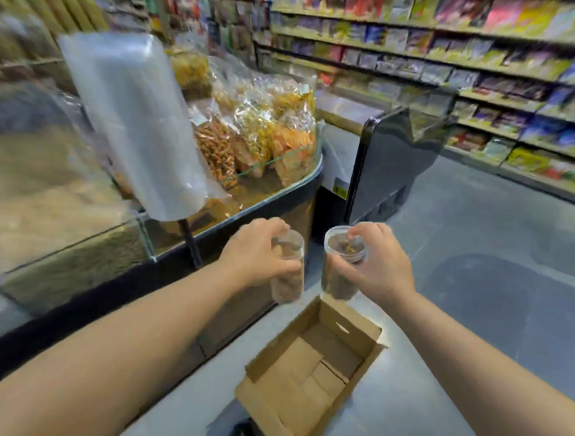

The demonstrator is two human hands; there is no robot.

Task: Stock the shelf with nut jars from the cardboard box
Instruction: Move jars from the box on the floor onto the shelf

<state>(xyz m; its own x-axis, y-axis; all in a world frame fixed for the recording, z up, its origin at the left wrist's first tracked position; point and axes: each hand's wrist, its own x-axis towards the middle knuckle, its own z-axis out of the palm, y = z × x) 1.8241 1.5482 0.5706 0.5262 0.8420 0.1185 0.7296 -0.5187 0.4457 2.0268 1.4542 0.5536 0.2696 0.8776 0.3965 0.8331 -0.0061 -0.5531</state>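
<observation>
My left hand grips a clear nut jar from above, by its lid end. My right hand holds a second clear nut jar by the rim of its lid. Both jars hang side by side in the air, just above the far end of the cardboard box. The box lies open on the grey floor, and only bare cardboard shows inside it. The whole picture is blurred by motion.
A black-rimmed display counter with bagged snacks and a hanging roll of plastic bags stands at the left. A black freezer end stands ahead. Stocked shelves line the right wall, with grey floor between.
</observation>
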